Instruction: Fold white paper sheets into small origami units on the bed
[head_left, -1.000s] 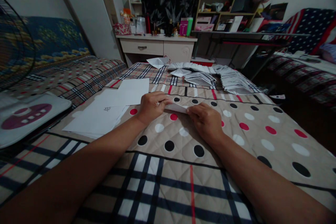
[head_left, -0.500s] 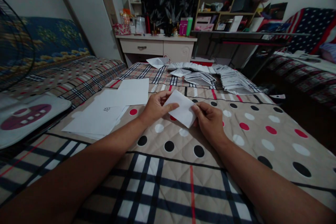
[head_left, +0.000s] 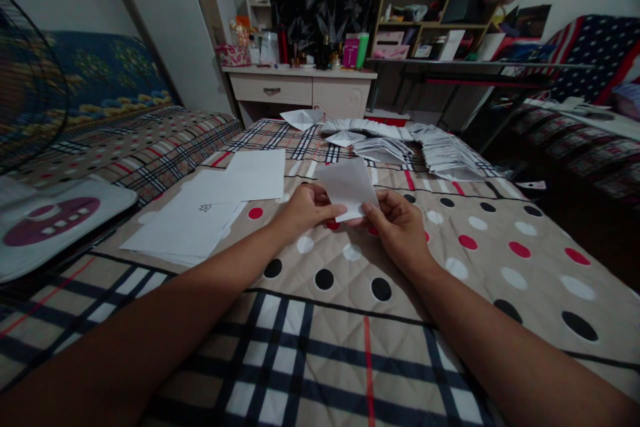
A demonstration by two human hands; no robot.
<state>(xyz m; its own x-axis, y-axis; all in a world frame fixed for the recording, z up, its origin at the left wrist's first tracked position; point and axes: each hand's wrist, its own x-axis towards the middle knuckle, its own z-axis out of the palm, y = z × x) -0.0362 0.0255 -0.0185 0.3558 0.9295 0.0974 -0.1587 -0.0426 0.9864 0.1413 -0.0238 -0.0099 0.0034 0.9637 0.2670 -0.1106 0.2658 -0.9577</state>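
Tilted further upright since the earlier frame: the white paper square [head_left: 350, 185], lifted between both hands. Quilted bedspread [head_left: 345, 340] underneath evidently serves as work surface. Loose sheets [head_left: 175, 217] lie left, presumably for easy reach; folded-paper stacks [head_left: 447, 150] stand beyond, apparently kept aside. Left hand [head_left: 306, 209] and right hand [head_left: 399, 221] pinch the square's lower edge, thumbs in front, fingers closed behind, likely steadying it. Single folded piece [head_left: 345, 139] lies beyond. Thumbs partly hide the lower edge.
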